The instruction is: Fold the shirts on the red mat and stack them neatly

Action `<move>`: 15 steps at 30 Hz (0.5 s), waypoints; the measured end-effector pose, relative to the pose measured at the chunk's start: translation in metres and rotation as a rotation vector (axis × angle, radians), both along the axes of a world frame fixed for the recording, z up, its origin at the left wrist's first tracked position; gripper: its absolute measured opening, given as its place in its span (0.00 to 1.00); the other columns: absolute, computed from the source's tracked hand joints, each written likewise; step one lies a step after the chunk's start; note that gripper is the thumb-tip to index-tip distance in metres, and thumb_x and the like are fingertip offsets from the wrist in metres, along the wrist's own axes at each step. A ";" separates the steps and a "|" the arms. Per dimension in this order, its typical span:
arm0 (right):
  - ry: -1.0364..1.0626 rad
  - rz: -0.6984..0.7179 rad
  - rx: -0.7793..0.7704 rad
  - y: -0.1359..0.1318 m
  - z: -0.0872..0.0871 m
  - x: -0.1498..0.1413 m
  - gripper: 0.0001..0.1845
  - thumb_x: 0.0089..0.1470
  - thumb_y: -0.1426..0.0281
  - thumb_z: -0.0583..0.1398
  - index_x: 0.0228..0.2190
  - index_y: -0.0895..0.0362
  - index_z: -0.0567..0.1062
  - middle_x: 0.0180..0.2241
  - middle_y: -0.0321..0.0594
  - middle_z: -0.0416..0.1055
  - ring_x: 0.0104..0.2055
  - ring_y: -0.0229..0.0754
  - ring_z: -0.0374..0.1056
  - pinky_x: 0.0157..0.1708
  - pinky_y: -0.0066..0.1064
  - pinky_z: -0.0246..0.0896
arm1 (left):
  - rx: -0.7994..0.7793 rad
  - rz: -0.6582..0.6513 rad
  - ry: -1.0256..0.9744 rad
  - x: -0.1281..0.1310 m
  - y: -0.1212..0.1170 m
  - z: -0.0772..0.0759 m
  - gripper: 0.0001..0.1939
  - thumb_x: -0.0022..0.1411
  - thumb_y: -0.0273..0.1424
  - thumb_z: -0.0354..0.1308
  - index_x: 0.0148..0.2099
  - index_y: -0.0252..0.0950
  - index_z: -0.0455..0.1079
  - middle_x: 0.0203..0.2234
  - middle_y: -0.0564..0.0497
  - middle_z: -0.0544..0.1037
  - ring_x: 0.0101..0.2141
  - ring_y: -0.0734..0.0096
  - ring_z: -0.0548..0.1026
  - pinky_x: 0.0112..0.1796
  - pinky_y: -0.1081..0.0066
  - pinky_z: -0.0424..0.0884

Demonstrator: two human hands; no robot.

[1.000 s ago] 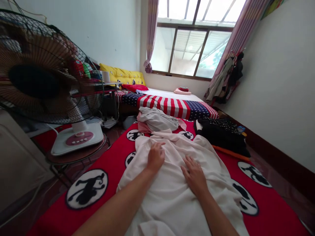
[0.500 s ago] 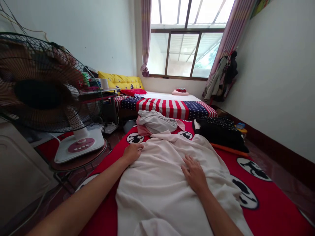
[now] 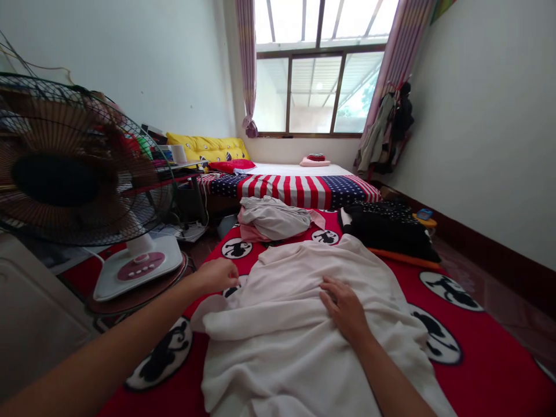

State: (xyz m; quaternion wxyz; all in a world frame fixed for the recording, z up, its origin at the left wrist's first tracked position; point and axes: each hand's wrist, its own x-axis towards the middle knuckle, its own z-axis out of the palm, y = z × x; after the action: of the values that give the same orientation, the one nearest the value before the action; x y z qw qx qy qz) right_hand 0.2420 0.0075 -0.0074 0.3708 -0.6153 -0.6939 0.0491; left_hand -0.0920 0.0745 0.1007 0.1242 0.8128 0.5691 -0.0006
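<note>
The left hand [image 3: 212,276] has its fingers curled together just off the pale pink cloth's [image 3: 278,353] left edge; the right hand [image 3: 343,308] lies on the cloth, fingers spread apart. The cloth lies on a red printed mattress [image 3: 486,376], with open red margin to its right and a crumpled grey garment [image 3: 271,219] just beyond it.

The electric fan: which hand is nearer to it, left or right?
Left. The left hand is to the right of the white base of the electric fan, not touching it. The right hand lies on the pale cloth, farther from the fan.
</note>
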 end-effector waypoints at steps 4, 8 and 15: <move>0.022 0.001 0.016 -0.001 0.000 0.000 0.12 0.56 0.66 0.56 0.38 0.53 0.77 0.50 0.42 0.72 0.54 0.48 0.65 0.58 0.46 0.52 | 0.197 0.109 -0.253 0.045 0.045 -0.018 0.22 0.53 0.33 0.60 0.52 0.38 0.72 0.34 0.47 0.80 0.36 0.63 0.76 0.35 0.72 0.66; 0.044 0.007 0.017 -0.001 0.000 0.001 0.11 0.55 0.67 0.56 0.38 0.53 0.77 0.50 0.41 0.73 0.54 0.47 0.65 0.58 0.45 0.53 | 0.153 0.145 -0.325 0.090 0.077 -0.036 0.27 0.55 0.35 0.59 0.57 0.34 0.67 0.31 0.47 0.80 0.31 0.64 0.78 0.32 0.72 0.68; 0.091 0.008 0.020 -0.001 0.000 0.002 0.11 0.54 0.69 0.56 0.37 0.54 0.78 0.49 0.42 0.73 0.54 0.47 0.65 0.58 0.45 0.54 | 0.093 0.040 -0.436 0.139 0.106 -0.037 0.11 0.48 0.23 0.61 0.38 0.30 0.74 0.28 0.45 0.80 0.27 0.62 0.78 0.30 0.70 0.72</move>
State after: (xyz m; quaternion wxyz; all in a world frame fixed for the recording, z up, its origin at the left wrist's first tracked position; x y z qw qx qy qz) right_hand 0.2435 0.0069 -0.0071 0.4079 -0.6059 -0.6793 0.0716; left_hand 0.0468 0.1802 0.0640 0.2069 0.7870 0.5443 0.2038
